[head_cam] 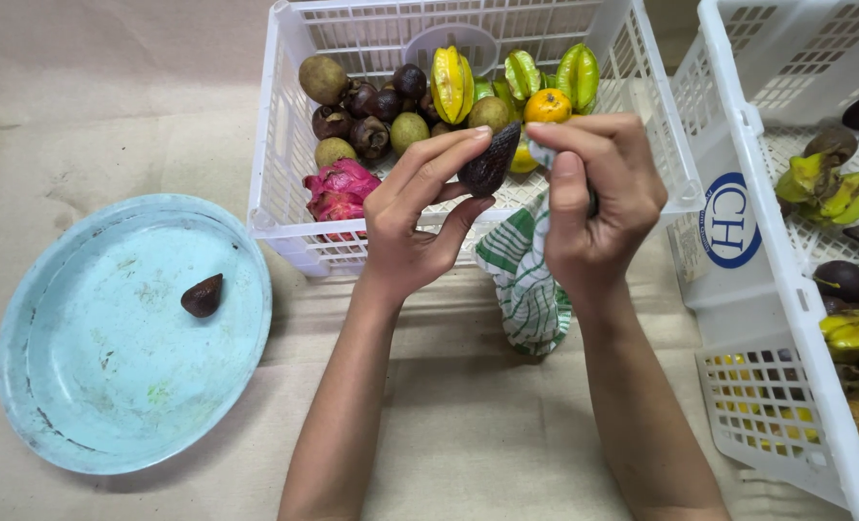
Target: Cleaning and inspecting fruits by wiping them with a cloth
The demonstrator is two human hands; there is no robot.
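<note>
**Dark fruit held over cloth, mid-bench**

The left hand point(415, 227) is pinching a dark scaly fruit point(490, 160) between thumb and fingers point(439, 159). At its 3 o'clock, the right hand point(598, 207) is gripping a green-striped cloth point(526, 280), fingers pressed together. A white crate point(275, 145) of mixed fruit is sitting at 12 o'clock; a blue plate point(63, 386) bearing a second dark fruit point(203, 295) is lying at 9 o'clock.

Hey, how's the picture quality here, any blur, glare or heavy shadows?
Head view: even, soft light, no glare on the pale blue plate; faint shadows under the arms on the beige cloth. The left hand, the dark scaly fruit it holds and the right hand look sharp; the white crates lean outward, a wide-lens stretch.
</note>
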